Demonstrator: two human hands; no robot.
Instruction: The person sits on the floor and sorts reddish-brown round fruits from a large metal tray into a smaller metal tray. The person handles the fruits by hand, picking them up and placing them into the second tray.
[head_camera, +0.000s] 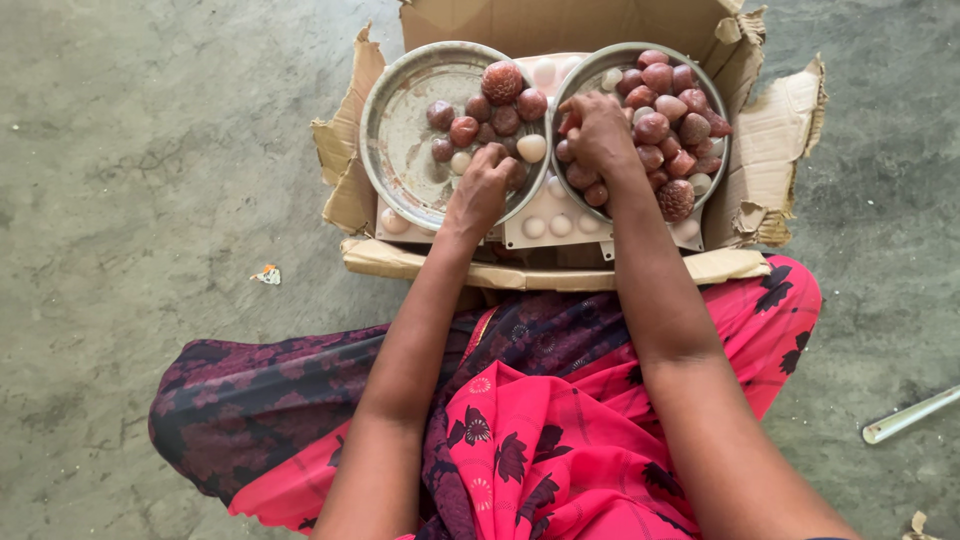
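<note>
Concrete floor; torn cardboard box before seated person. Inside, white moulded tray under two round metal plates. Left plate part bare, right plate heaped with red-brown fruits, few pale ones. Sorting seems underway. Left hand curled at left plate's fruit, grip hidden. Right hand fingers bunched in right heap, apparently pinching fruit. Next move needs clean single pick.

Bare arms without sleeves, pink garment with dark floral print, dark maroon patterned cloth
</note>
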